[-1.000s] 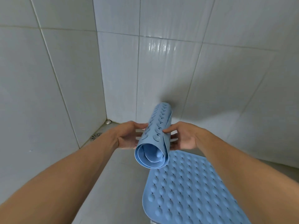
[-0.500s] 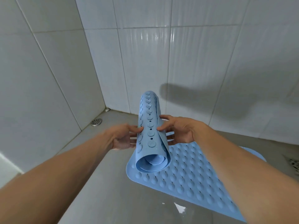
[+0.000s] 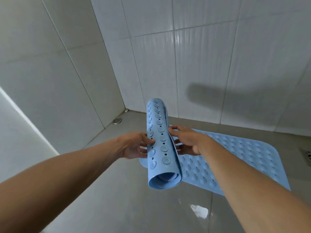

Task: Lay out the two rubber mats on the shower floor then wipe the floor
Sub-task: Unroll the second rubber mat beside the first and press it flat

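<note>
Mat roll [image 3: 160,145], blue rubber, suction cups outward: held in the air over the shower floor [image 3: 109,207], between both hands. Left hand [image 3: 134,146]: fingers pinching the roll's left side. Right hand [image 3: 190,142]: fingers gripping its right edge. Flat mat [image 3: 239,158]: spread on the floor, below and right of the roll. Round drain [image 3: 117,121]: far left corner.

A rolled mat [image 3: 159,145] is hanging at frame centre above the floor [image 3: 117,199], with the left grip [image 3: 133,146] holding its left side and the right grip [image 3: 188,142] its right. A flat mat [image 3: 235,158] is lying on the floor behind it, extending right. A round drain [image 3: 117,121] is sitting up-left of the roll; another drain [image 3: 307,156] is showing at the right edge.
</note>
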